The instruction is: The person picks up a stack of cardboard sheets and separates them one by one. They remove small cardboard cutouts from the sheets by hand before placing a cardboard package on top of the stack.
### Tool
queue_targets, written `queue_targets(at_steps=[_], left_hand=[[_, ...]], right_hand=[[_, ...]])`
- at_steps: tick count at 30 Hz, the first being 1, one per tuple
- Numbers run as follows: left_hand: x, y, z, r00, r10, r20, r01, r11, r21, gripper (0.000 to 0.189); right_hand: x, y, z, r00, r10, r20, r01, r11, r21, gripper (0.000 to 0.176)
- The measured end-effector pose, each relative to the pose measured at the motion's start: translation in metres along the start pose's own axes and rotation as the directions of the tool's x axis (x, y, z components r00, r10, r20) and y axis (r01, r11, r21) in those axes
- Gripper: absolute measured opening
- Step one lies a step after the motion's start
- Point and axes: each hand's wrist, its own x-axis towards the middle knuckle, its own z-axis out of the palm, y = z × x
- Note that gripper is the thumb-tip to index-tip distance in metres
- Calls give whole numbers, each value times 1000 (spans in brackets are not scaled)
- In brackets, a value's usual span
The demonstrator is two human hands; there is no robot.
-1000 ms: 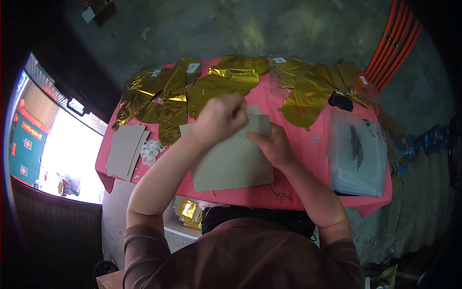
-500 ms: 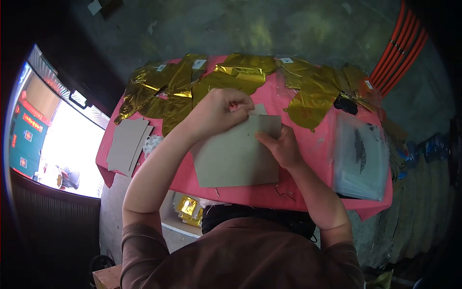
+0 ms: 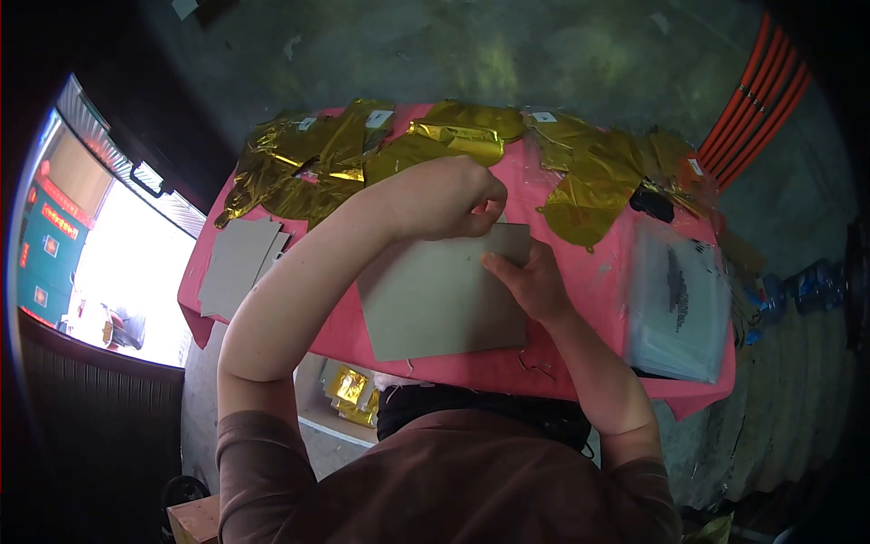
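Note:
A grey cardboard sheet (image 3: 444, 299) is in front of me, tilted over the near edge of the pink-covered table. My right hand (image 3: 533, 279) grips its right side, the thumb on the face and the fingers out of sight behind. Along the top edge of the sheet is my left hand (image 3: 458, 198), its fingers curled together. Whatever the left fingers hold, if anything, is hidden. Beyond that hand lie gold foil balloons (image 3: 453, 136), flat on the table.
More grey cardboard sheets (image 3: 237, 267) lie at the left of the pink tablecloth (image 3: 335, 335). Clear plastic bags (image 3: 680, 313) are stacked at the right. Beneath the near edge, a box (image 3: 340, 422) holds gold packets. Red pipes (image 3: 757, 95) rise at the far right.
My left hand has moved right along the top edge of the cardboard. My right hand keeps its grip, and the sheet has barely shifted.

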Motion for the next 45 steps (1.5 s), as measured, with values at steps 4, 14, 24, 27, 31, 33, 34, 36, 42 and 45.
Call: queue_targets(at_steps=[4,14,24,27,31,33,34,36,42,45], left_hand=[[-1,0,3,1000,29,10,-29,999,35,7],[-11,-25,15,942,64,-330,-5,984,176,9],[-35,-20,-2,986,-143,-87,105,934,-341,9],[-35,-9,-9,990,-129,-52,110,956,-271,8],[-31,0,-14,993,-118,-12,117,989,-95,5],[-30,1,-13,993,-118,0,118,991,-65,5],[-30,1,-13,993,-118,10,118,992,-35,5],[-30,2,-12,994,-110,-9,110,993,-31,5],[-33,-11,0,993,-42,-106,32,995,-98,9],[-38,-20,3,989,-75,-130,53,985,-164,7]], right_hand=[[-1,5,-1,1000,-14,16,14,1000,8,12],[-2,5,1,998,-39,-52,41,998,52,10],[0,2,-2,999,-30,-15,31,993,118,10],[0,2,-3,999,-46,0,46,994,97,11],[-1,0,-3,1000,-14,-5,14,998,62,12],[-1,2,-3,999,-45,5,45,997,70,12],[-2,1,-3,999,-47,6,46,996,70,12],[-2,-1,-3,1000,-31,7,30,999,26,13],[-1,-1,-4,999,-29,-16,30,996,78,12],[-1,0,-3,999,-39,-10,40,996,76,12]])
